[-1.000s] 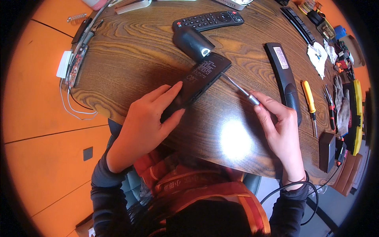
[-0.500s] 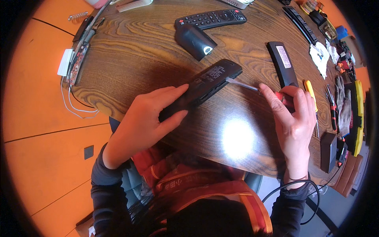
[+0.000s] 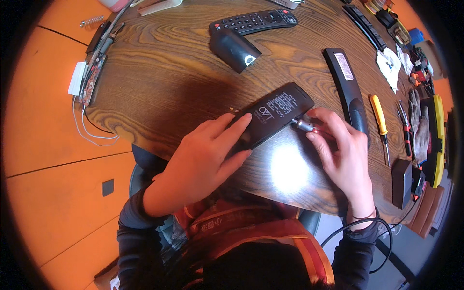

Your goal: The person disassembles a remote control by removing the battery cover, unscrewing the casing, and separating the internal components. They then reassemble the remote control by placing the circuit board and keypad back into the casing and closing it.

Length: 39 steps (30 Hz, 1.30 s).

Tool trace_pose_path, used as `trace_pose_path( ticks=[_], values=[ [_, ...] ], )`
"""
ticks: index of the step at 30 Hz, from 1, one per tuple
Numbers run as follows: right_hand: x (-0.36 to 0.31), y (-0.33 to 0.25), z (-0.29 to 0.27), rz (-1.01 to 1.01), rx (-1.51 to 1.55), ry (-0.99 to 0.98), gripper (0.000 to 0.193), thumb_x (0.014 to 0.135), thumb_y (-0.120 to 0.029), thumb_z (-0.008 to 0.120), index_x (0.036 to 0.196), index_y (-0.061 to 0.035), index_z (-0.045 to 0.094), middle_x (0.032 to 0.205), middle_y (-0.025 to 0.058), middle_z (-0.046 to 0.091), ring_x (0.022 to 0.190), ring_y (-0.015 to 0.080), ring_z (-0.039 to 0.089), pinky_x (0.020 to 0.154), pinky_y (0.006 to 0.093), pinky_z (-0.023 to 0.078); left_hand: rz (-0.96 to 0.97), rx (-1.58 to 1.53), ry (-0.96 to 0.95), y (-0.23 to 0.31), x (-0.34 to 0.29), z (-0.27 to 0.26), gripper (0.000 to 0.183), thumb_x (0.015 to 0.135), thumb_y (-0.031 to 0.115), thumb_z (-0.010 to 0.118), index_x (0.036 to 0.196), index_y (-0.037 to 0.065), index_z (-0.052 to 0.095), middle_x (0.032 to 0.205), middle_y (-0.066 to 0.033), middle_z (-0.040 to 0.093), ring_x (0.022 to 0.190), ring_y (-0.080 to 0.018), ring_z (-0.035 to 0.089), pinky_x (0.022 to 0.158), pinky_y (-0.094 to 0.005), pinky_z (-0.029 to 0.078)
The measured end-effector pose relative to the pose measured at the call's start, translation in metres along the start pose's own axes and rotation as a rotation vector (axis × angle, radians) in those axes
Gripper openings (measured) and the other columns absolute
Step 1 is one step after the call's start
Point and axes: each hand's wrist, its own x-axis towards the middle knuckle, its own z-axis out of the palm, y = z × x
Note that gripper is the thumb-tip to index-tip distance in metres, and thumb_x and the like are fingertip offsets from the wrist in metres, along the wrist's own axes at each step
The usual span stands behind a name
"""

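Note:
A black remote control (image 3: 278,108), its printed back facing up, lies tilted at the middle of the table near me. My left hand (image 3: 200,157) is closed round its near end, fingers over the top and thumb along the near side. At the remote's right long edge is a screwdriver (image 3: 304,125) with a metal collar and a red handle mostly covered by fingers. My right hand (image 3: 348,152) grips that handle. The blade's tip meets the side seam of the case, and how deep it goes in cannot be made out.
Farther back lie a keypad-up remote (image 3: 255,20) and a black curved casing (image 3: 235,50). To the right are another black remote (image 3: 345,84), a yellow-handled screwdriver (image 3: 379,113), red-handled pliers (image 3: 406,130), grey gloves (image 3: 422,128) and a black box (image 3: 401,183). White paper (image 3: 388,66) lies beyond.
My right hand has moved left, bringing the screwdriver close against the remote's edge. The remote has shifted slightly right and turned so more of its back shows. My left hand followed it rightward.

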Motion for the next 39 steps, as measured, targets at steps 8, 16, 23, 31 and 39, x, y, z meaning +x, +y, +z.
trace_pose_path(
  ticks=[8,16,23,31,39],
  values=[
    [0.001,0.0,0.006,0.246,0.307,-0.186,0.016,0.085,-0.017,0.055,0.1,-0.0097,0.055,0.066,0.0095,0.06,0.059,0.0223,0.062,0.053,0.0308,0.048,0.06,0.202,0.063,0.006,-0.001,0.011,0.052,0.074,0.013,0.063,0.119,-0.004,0.043,0.101,-0.0214,0.05,0.084,-0.0328,0.054,0.073,-0.0355,0.047],
    [-0.002,0.016,0.021,-0.198,-0.298,0.003,0.035,0.079,-0.018,0.061,0.114,-0.0214,0.059,0.07,0.0056,0.049,0.058,0.0181,0.054,0.051,0.0303,0.047,0.043,0.335,-0.105,-0.003,0.006,-0.006,0.057,0.073,0.007,0.063,0.124,-0.001,0.039,0.107,-0.0215,0.049,0.089,-0.035,0.054,0.077,-0.0372,0.047],
    [-0.006,0.004,0.024,-0.143,-0.311,-0.025,0.035,0.081,-0.015,0.059,0.116,-0.0182,0.058,0.069,0.0059,0.051,0.055,0.0183,0.055,0.051,0.0313,0.049,0.086,0.505,-0.237,-0.006,0.009,-0.015,0.056,0.075,0.01,0.061,0.125,-0.001,0.038,0.107,-0.0228,0.049,0.086,-0.0363,0.055,0.076,-0.0378,0.047],
    [0.002,0.027,-0.037,-0.183,-0.036,0.067,0.026,0.078,-0.013,0.061,0.103,-0.007,0.064,0.065,0.0063,0.057,0.056,0.0163,0.052,0.052,0.0275,0.042,-0.072,-0.234,-0.198,-0.015,0.008,-0.035,0.041,0.079,0.008,0.056,0.118,-0.002,0.047,0.098,-0.0216,0.058,0.083,-0.033,0.059,0.074,-0.0336,0.047],
    [-0.002,0.027,-0.051,-0.195,-0.242,0.176,0.028,0.069,-0.01,0.066,0.098,-0.0106,0.067,0.071,0.0052,0.051,0.068,0.0203,0.047,0.064,0.0305,0.036,-0.08,-0.37,-0.239,-0.023,0.009,-0.036,0.039,0.081,0.008,0.054,0.118,-0.002,0.047,0.102,-0.023,0.057,0.089,-0.0376,0.057,0.077,-0.0339,0.045]
  ],
)
